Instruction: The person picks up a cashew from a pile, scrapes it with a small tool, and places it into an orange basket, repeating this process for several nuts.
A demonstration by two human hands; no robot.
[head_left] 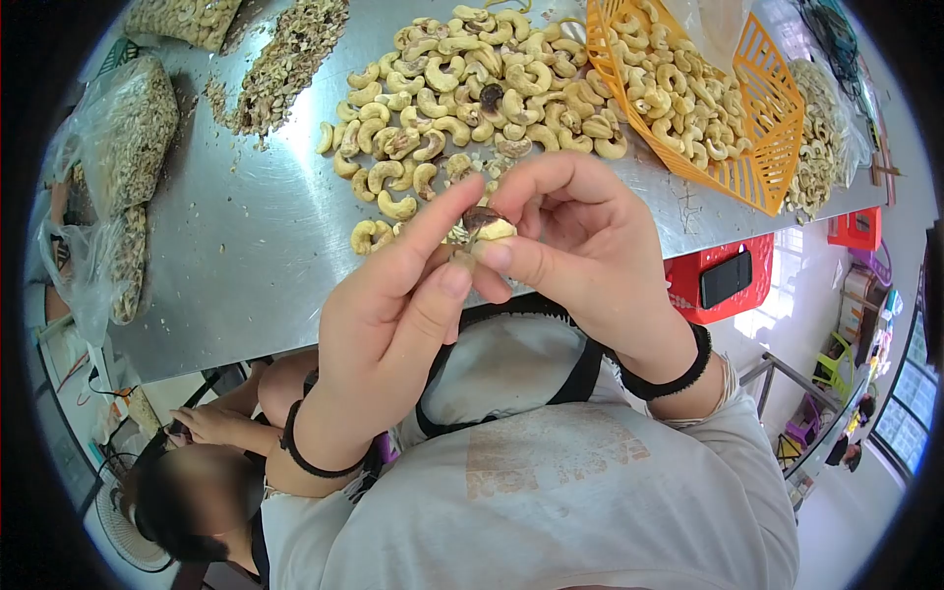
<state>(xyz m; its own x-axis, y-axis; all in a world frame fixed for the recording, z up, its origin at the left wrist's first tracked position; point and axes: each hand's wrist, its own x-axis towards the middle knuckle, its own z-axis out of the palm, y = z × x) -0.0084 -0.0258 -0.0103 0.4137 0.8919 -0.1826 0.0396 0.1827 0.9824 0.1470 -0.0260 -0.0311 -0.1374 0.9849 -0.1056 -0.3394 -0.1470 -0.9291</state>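
Observation:
Over the table's near edge, a cashew nut [495,230] with dark brown skin on top and pale flesh below is pinched between the thumb and index finger of my right hand [590,241]. My left hand [393,305] is beside it with bent fingers, its index fingertip close against the nut's dark side. Whatever lies between my left thumb and fingers is too small and hidden to name. Just beyond both hands spreads a loose pile of cashew nuts [442,88], mostly pale, a few with brown patches.
An orange plastic basket [772,118] of cashews stands at the far right of the metal table [236,265]. Skin scraps [285,69] and filled plastic bags [133,138] are at the left. A phone [726,279] rests on a red stool [688,300]. Another person [211,492] sits at lower left.

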